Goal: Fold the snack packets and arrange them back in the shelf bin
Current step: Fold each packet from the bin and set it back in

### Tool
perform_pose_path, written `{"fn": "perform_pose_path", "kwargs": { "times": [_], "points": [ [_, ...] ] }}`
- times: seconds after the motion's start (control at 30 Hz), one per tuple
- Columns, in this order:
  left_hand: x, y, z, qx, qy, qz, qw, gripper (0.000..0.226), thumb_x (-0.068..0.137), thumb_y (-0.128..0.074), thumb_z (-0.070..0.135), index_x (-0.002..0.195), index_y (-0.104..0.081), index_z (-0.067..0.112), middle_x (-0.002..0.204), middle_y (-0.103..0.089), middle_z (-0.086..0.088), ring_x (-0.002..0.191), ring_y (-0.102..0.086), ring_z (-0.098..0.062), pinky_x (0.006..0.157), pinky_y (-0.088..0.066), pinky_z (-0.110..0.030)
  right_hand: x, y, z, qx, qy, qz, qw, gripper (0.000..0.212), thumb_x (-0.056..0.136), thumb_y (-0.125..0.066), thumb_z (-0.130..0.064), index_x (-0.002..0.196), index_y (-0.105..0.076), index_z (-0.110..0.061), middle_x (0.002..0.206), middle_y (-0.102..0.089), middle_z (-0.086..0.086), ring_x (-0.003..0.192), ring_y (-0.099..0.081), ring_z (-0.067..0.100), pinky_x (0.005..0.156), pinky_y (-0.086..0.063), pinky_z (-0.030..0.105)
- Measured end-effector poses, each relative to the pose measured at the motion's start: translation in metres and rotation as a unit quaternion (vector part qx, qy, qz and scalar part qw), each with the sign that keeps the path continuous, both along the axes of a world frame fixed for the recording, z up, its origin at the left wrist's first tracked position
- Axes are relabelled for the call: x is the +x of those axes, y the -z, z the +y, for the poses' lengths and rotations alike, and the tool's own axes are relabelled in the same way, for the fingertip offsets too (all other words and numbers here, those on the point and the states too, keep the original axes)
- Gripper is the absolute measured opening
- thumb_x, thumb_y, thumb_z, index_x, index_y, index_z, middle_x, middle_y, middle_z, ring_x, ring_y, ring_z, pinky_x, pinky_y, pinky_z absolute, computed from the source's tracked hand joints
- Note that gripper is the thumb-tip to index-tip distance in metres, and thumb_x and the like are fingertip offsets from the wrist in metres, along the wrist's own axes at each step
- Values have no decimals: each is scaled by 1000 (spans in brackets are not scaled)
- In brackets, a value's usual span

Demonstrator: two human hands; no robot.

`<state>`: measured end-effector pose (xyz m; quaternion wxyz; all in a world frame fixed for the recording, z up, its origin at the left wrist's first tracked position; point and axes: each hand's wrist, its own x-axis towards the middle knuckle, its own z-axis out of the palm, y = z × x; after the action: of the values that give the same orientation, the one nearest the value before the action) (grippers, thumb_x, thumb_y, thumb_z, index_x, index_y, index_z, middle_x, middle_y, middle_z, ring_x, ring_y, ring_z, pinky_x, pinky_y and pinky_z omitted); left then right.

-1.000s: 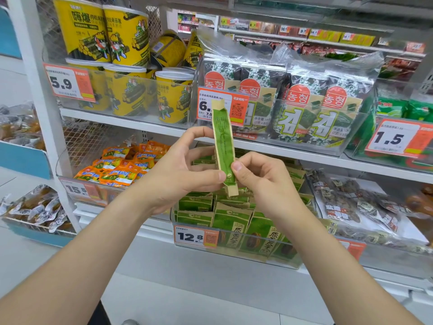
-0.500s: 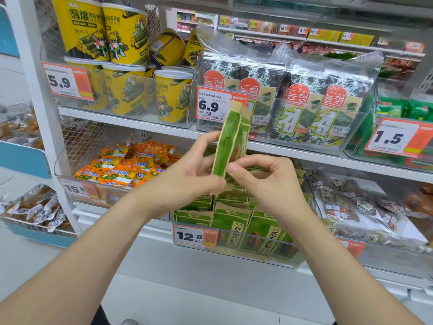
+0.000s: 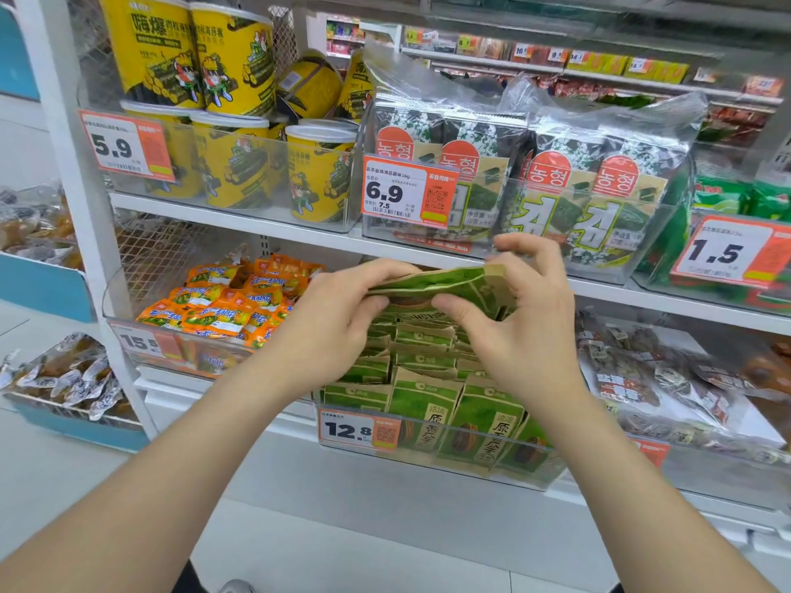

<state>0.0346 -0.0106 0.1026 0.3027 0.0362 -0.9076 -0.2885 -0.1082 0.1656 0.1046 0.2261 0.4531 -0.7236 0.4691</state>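
**Green packet held flat over its bin, centre frame**

Both hands were on one flat green and kraft-brown paper snack packet [image 3: 432, 282]. It lay roughly level at the centre of the frame, long edge toward me, and looked doubled along its length.

My left hand [image 3: 329, 318] gripped the packet's left end, with the fingers curled over the top and the thumb underneath. My right hand [image 3: 530, 331] pinched the right end, where a brown band showed. Its thumb pressed from below and its fingers arched above the top edge. Neither hand was spread wide; both were closed on the packet.

The packet hung just above the clear plastic shelf bin [image 3: 428, 462] at lower centre, clear of its contents. Matching green packets [image 3: 488, 417] stood upright in rows inside the bin. A white and orange price tag reading 12.8 [image 3: 359, 430] was fixed to the left of the bin's front wall.

- Upper left: stacked yellow cardboard tubs [image 3: 231, 57].
- Upper right: clear bagged seaweed packs with red round labels [image 3: 590, 199].
- Left of centre: a heap of small orange sachets [image 3: 218, 306] in a neighbouring bin.
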Motion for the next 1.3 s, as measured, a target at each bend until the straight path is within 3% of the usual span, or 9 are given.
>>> {"fn": "perform_pose_path", "kwargs": {
  "times": [0.1, 0.2, 0.4, 0.57, 0.67, 0.77, 0.93, 1.1, 1.3],
  "points": [
    [-4, 8, -18, 22, -106, 18, 994, 30, 103, -64, 6, 123, -75, 26, 111, -76, 18, 103, -69, 2, 100, -54, -27, -2, 6, -1, 30, -2, 67, 997, 29, 92, -81, -37, 95, -61, -16, 92, -70, -3, 80, -64, 17, 72, -53, 37],
    [-9, 19, -40, 24, -230, -16, 973, 23, 103, -61, 9, 111, -77, 24, 102, -72, 9, 99, -64, -14, 94, -49, -31, 0, 12, -8, 67, 23, 104, 992, 31, 98, -75, -33, 95, -51, -12, 69, -54, -7, 59, -47, 18, 53, -40, 37],
    [-38, 49, -70, 72, -227, -197, 951, 24, 103, -51, 34, 108, -71, 45, 140, -54, -11, 135, -42, -40, 111, -36, -55, -9, 21, -21, 180, -33, 58, 981, 32, 101, -63, -1, 127, -53, -17, 95, -58, -10, 75, -49, 1, 66, -38, 25],
    [-64, 49, -89, 106, -222, -246, 937, 25, 89, -37, 50, 92, -61, 56, 133, -59, -13, 135, -37, -44, 111, -34, -60, -15, 25, -38, 188, -42, 67, 979, 37, 105, -60, -5, 138, -53, -20, 106, -73, 2, 80, -66, 20, 68, -53, 37],
    [-67, 45, -90, 84, -202, -304, 927, 25, 98, -54, 37, 112, -66, 54, 147, -48, -17, 142, -30, -47, 114, -30, -59, -20, 27, -49, 187, -51, 91, 977, 37, 105, -60, -7, 141, -59, -19, 109, -76, 3, 87, -72, 24, 76, -59, 39],
    [-64, 48, -90, 49, -174, -348, 920, 54, 87, -65, 47, 140, -59, 46, 170, -22, -4, 151, -18, -46, 117, -24, -60, -28, 32, -63, 228, -59, 96, 967, 38, 105, -59, -8, 140, -64, -23, 116, -77, 0, 98, -74, 22, 87, -61, 41],
    [-63, 50, -93, 41, -161, -345, 924, 83, 66, -59, 52, 148, -46, 59, 174, -7, 12, 152, -13, -43, 117, -20, -59, -32, 36, -90, 281, -33, 114, 952, 35, 101, -64, -9, 129, -76, -25, 114, -77, 1, 104, -68, 28, 96, -55, 45],
    [-60, 52, -92, 54, -153, -339, 927, 87, 64, -58, 53, 149, -39, 59, 175, -4, 14, 152, -14, -41, 116, -21, -57, -26, 28, -119, 440, 0, 117, 891, 45, 99, -54, 0, 140, -62, -16, 97, -64, 7, 83, -58, 28, 69, -49, 35],
    [-56, 50, -93, 80, -132, -343, 927, 91, 67, -58, 53, 155, -35, 52, 172, -18, -1, 150, -19, -44, 110, -27, -55, -32, 15, -157, 567, -1, 25, 823, 34, 101, -51, -3, 134, -57, -10, 122, -53, 13, 103, -56, 31, 94, -53, 40]
  ]
}}
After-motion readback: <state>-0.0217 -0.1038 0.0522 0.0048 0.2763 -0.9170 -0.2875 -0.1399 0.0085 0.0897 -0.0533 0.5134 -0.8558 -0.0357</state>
